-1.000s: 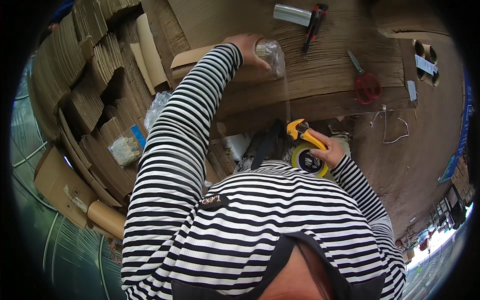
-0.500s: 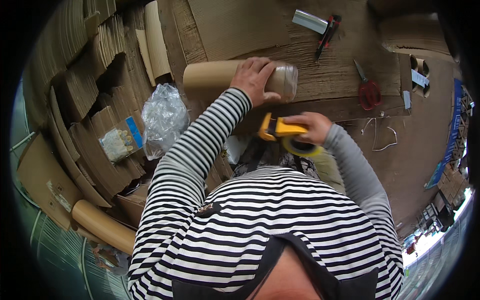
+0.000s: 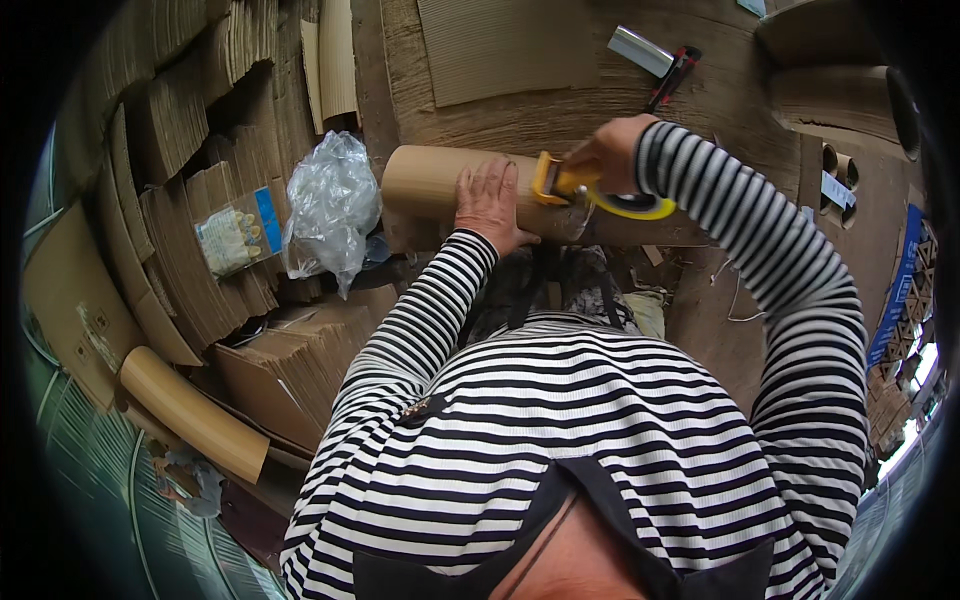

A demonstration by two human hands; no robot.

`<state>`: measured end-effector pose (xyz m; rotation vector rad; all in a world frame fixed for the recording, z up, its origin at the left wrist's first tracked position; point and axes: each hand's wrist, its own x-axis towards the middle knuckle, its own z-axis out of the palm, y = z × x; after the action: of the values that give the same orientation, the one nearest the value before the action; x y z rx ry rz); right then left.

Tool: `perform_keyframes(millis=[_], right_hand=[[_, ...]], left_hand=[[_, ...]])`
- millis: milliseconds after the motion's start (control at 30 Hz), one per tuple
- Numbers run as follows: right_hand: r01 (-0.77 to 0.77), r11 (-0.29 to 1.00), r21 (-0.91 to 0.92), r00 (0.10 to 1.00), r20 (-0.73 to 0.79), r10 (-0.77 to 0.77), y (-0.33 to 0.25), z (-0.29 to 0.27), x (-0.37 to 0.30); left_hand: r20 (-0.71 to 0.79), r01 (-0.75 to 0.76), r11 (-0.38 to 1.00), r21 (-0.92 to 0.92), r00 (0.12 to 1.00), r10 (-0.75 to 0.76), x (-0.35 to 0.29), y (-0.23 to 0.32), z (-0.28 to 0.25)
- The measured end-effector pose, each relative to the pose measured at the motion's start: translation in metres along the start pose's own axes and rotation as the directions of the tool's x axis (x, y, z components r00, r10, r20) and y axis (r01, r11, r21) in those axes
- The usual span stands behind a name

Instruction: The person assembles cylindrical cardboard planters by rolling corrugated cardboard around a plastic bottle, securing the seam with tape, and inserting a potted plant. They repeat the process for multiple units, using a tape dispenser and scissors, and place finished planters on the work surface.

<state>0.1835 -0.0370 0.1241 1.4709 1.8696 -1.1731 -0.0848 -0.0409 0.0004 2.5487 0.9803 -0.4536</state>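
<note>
A brown cardboard tube (image 3: 425, 180) lies sideways at the near edge of the worktable. My left hand (image 3: 487, 203) grips its middle, fingers over the top and thumb on the near side. In my right hand (image 3: 608, 158) is a yellow tape dispenser (image 3: 556, 183) with a yellow-rimmed tape roll. The dispenser's front is against the tube's right end, where shiny clear tape or film shows. The right hand's fingers are partly hidden behind the dispenser.
Flat cardboard (image 3: 505, 50), a box cutter (image 3: 673, 78) and a silvery strip (image 3: 640, 50) lie farther back. Crumpled clear plastic (image 3: 335, 205) and stacked cardboard (image 3: 165, 130) are at the left. More brown tubes (image 3: 840, 100) sit at the right, and printed packaging (image 3: 237, 238) rests on the left stack.
My right hand has brought the tape dispenser up and onto the tube's right end. My left hand still holds the tube, now nearer its middle. The scissors are no longer visible.
</note>
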Motion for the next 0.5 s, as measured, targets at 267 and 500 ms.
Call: perform_keyframes(millis=[267, 500], right_hand=[[-0.099, 0.972, 0.211, 0.973, -0.186, 0.139, 0.061, 0.06, -0.022], [0.218, 0.482, 0.849, 0.93, -0.33, 0.161, 0.132, 0.159, 0.037]], left_hand=[[-0.036, -0.217, 0.968, 0.122, 0.974, 0.223, 0.012, 0.018, -0.01], [0.255, -0.207, 0.977, 0.039, 0.948, 0.191, 0.083, 0.036, -0.061]])
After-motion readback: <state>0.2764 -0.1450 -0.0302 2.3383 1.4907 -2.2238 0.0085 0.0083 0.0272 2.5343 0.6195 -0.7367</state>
